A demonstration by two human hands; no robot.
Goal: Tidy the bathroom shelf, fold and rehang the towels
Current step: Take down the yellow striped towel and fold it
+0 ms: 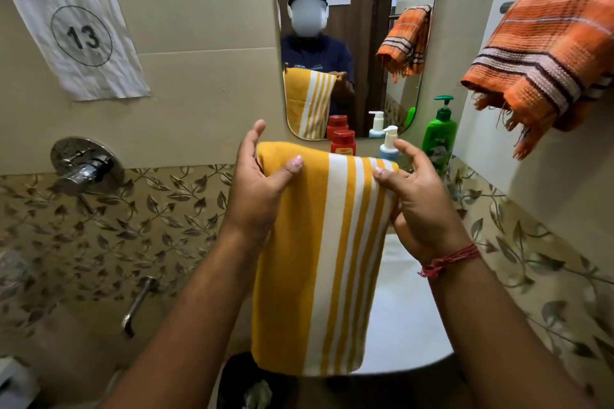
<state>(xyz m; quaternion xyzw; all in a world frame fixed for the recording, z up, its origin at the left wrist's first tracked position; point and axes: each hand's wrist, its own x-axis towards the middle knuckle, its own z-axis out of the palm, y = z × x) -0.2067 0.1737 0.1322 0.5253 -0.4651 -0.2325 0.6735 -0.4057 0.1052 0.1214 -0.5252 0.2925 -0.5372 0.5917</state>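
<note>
Hanging folded in front of the person, the yellow towel with white stripes is being held up by its top edge in the head view, above the white basin. Its upper left corner is being pinched by the left hand, thumb on the near face and fingers behind the cloth; this grip is closed on the towel. The upper right corner is being pinched in the same way by the right hand, thumb pressed on the striped part, so that grip is also holding the towel. A red thread band is being worn on the right wrist. An orange striped towel is being carried by a rail on the right wall, draped and bunched. Behind the yellow towel, a red bottle, a white pump bottle and a green pump bottle are being kept on the ledge below the mirror. A paper sign marked 13 is being displayed on the left wall, above a chrome tap.
</note>
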